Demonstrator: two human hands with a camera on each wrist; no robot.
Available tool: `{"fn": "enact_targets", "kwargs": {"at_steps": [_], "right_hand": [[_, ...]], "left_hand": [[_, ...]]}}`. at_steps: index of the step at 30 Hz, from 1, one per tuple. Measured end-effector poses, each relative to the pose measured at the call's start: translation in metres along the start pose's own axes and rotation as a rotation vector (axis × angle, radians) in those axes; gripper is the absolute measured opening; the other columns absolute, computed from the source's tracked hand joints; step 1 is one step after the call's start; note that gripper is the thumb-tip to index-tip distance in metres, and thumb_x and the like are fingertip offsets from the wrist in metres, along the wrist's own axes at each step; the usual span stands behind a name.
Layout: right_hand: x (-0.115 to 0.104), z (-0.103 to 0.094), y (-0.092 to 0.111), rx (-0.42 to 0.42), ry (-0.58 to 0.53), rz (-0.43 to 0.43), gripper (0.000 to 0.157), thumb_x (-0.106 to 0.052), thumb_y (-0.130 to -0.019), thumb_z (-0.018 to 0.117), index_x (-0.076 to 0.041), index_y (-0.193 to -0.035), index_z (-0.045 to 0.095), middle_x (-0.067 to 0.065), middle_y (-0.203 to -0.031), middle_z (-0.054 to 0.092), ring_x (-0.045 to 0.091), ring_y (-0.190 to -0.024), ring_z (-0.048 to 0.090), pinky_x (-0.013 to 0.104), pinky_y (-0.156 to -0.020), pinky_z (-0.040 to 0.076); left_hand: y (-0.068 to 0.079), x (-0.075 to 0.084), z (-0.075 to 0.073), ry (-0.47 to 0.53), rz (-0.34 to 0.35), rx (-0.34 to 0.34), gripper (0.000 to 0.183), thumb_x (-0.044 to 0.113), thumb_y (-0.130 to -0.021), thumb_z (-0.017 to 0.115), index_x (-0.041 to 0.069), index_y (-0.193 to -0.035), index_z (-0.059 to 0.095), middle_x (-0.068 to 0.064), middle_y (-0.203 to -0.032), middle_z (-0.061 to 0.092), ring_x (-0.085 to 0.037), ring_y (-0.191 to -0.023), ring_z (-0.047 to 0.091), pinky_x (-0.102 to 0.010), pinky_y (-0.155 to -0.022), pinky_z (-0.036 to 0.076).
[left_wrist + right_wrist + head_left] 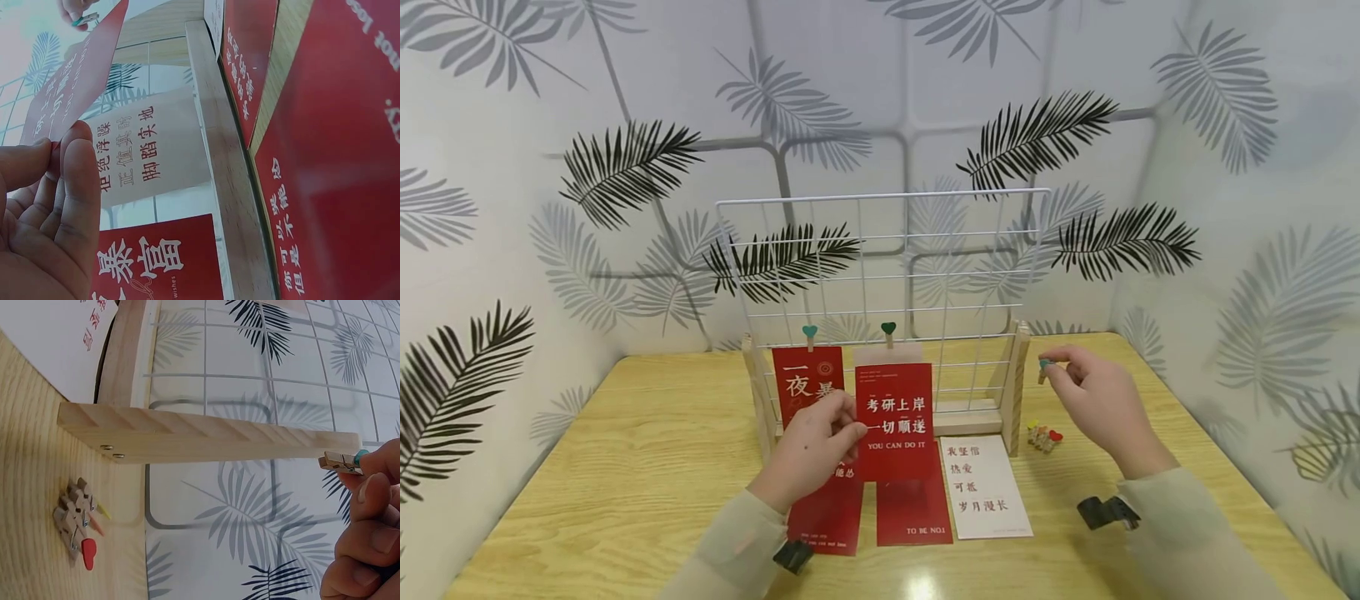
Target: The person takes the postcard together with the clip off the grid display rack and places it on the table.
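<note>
My left hand (812, 446) pinches a red card (895, 425) by its left edge, with thumb and fingers, and holds it up before the white wire grid (880, 196). Between thumb and forefinger, my right hand (1101, 404) grips a small wooden clothespin (340, 462) with a teal heart, right of the grid's wooden side post (1017, 387). On the grid hang a red card (786, 362) under a teal-heart clothespin (810, 335) and a pale card (153, 147) under a green-heart clothespin (889, 332). The held card hides most of the pale one in the head view.
Two red cards (827, 517) (917, 508) and a white card (988, 492) lie on the wooden table (617, 467) in front of the grid. Several heart clothespins (78, 519) sit in a small heap right of the stand. Leaf-patterned covering (910, 92) stands behind.
</note>
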State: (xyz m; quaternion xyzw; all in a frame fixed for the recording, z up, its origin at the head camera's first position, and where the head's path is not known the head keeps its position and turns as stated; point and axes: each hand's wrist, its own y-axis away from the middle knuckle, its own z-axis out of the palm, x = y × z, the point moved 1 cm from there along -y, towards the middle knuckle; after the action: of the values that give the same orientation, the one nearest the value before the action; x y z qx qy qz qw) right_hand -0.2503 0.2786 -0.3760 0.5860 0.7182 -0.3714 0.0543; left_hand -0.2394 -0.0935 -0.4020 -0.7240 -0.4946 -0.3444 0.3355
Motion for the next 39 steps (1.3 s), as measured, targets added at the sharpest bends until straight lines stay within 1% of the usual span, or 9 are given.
{"fn": "enact_targets", "kwargs": {"at_steps": [7, 10, 15, 18, 22, 29, 34, 37, 39], "right_hand": [[0.010, 0.002, 0.003, -0.023, 0.012, 0.032, 0.023, -0.028, -0.103, 0.056, -0.015, -0.115, 0.070, -0.002, -0.057, 0.044, 0.015, -0.045, 0.036, 0.031, -0.043, 0.032], [0.013, 0.003, 0.005, -0.030, 0.014, 0.043, 0.024, -0.029, -0.103, 0.055, -0.014, -0.116, 0.070, -0.001, -0.059, 0.045, 0.015, -0.046, 0.037, 0.031, -0.043, 0.032], [0.020, 0.003, 0.008, -0.049, 0.026, 0.053, 0.026, -0.030, -0.104, 0.056, -0.012, -0.116, 0.070, -0.001, -0.060, 0.047, 0.015, -0.047, 0.038, 0.031, -0.043, 0.033], [0.025, 0.004, 0.009, -0.067, 0.031, 0.070, 0.028, -0.034, -0.104, 0.055, -0.013, -0.116, 0.069, -0.001, -0.060, 0.047, 0.016, -0.046, 0.039, 0.030, -0.043, 0.033], [0.031, 0.002, 0.012, -0.103, 0.030, 0.113, 0.035, -0.039, -0.105, 0.052, -0.012, -0.121, 0.067, 0.000, -0.060, 0.047, 0.017, -0.047, 0.039, 0.031, -0.044, 0.033], [0.039, 0.001, 0.016, -0.146, 0.036, 0.156, 0.041, -0.043, -0.106, 0.049, -0.010, -0.125, 0.066, 0.003, -0.067, 0.051, 0.019, -0.051, 0.040, 0.033, -0.047, 0.035], [0.046, 0.004, 0.017, -0.163, 0.046, 0.172, 0.044, -0.045, -0.106, 0.048, -0.010, -0.124, 0.066, 0.002, -0.072, 0.056, 0.020, -0.053, 0.043, 0.034, -0.048, 0.036], [0.049, 0.006, 0.018, -0.168, 0.046, 0.178, 0.042, -0.045, -0.106, 0.048, -0.010, -0.122, 0.066, 0.003, -0.071, 0.055, 0.020, -0.053, 0.042, 0.034, -0.048, 0.036], [0.050, 0.006, 0.018, -0.171, 0.040, 0.178, 0.043, -0.045, -0.106, 0.048, -0.009, -0.122, 0.066, 0.003, -0.071, 0.055, 0.020, -0.054, 0.043, 0.034, -0.048, 0.036]], "left_hand": [[0.004, -0.007, -0.002, 0.011, 0.010, 0.014, 0.014, 0.017, -0.098, 0.069, 0.014, -0.101, 0.056, -0.001, -0.084, 0.063, -0.018, -0.070, 0.066, -0.033, -0.066, 0.058], [0.005, -0.009, -0.004, 0.012, 0.012, 0.020, 0.014, 0.016, -0.097, 0.070, 0.014, -0.100, 0.055, -0.001, -0.084, 0.063, -0.018, -0.071, 0.066, -0.033, -0.066, 0.058], [0.009, -0.011, -0.011, 0.044, 0.000, 0.020, 0.015, 0.014, -0.097, 0.070, 0.014, -0.100, 0.055, -0.003, -0.085, 0.063, -0.020, -0.072, 0.066, -0.034, -0.067, 0.058], [0.010, -0.015, -0.016, 0.054, 0.001, 0.012, 0.014, 0.013, -0.098, 0.069, 0.013, -0.099, 0.054, -0.004, -0.084, 0.062, -0.021, -0.071, 0.065, -0.034, -0.066, 0.057], [0.010, -0.019, -0.022, 0.030, 0.001, 0.017, 0.014, 0.013, -0.098, 0.068, 0.013, -0.098, 0.054, -0.004, -0.082, 0.063, -0.020, -0.071, 0.065, -0.034, -0.065, 0.057], [0.015, -0.026, -0.034, 0.000, -0.020, 0.013, 0.012, 0.012, -0.099, 0.066, 0.012, -0.097, 0.054, -0.004, -0.081, 0.062, -0.022, -0.071, 0.065, -0.044, -0.069, 0.058], [0.020, -0.030, -0.041, -0.028, -0.027, 0.021, 0.013, 0.011, -0.099, 0.066, 0.012, -0.095, 0.053, -0.004, -0.080, 0.062, -0.021, -0.070, 0.065, -0.042, -0.069, 0.058], [0.023, -0.032, -0.044, -0.049, -0.035, 0.028, 0.013, 0.012, -0.099, 0.066, 0.012, -0.096, 0.054, -0.003, -0.079, 0.061, -0.020, -0.070, 0.064, -0.041, -0.069, 0.058], [0.025, -0.034, -0.047, -0.060, -0.045, 0.032, 0.012, 0.012, -0.099, 0.066, 0.012, -0.096, 0.054, -0.003, -0.079, 0.061, -0.019, -0.070, 0.064, -0.042, -0.070, 0.058]]}}
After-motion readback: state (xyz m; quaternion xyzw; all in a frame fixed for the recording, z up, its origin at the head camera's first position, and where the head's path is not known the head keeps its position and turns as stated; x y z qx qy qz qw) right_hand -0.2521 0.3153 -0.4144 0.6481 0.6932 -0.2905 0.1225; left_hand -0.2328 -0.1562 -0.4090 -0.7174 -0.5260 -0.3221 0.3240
